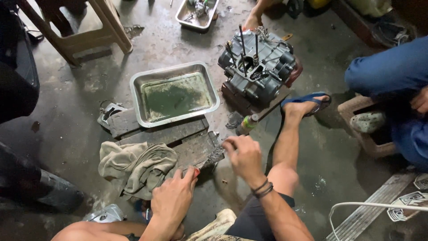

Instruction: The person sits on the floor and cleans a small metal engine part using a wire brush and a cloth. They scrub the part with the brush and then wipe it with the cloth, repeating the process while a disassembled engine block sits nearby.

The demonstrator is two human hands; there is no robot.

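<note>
Gripping perhaps a wire brush (213,157), both hands (174,196).

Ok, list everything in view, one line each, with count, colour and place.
Rectangular metal tray: one, silver with green liquid, centre on wooden planks.
Second metal tray: one, silver, top, holding small parts.
Engine block: one, grey-black, upper right of centre.
Crumpled rag: one, beige, lower left on planks.
Small bottle: one, green-labelled, beside the engine.
Wooden stool: one, tan, top left.
Another person's blue trousers: right edge.
Blue sandal: one, on own foot.
Wire brush: one, red-handled, in left hand.
Right hand: at the bristles.
</note>
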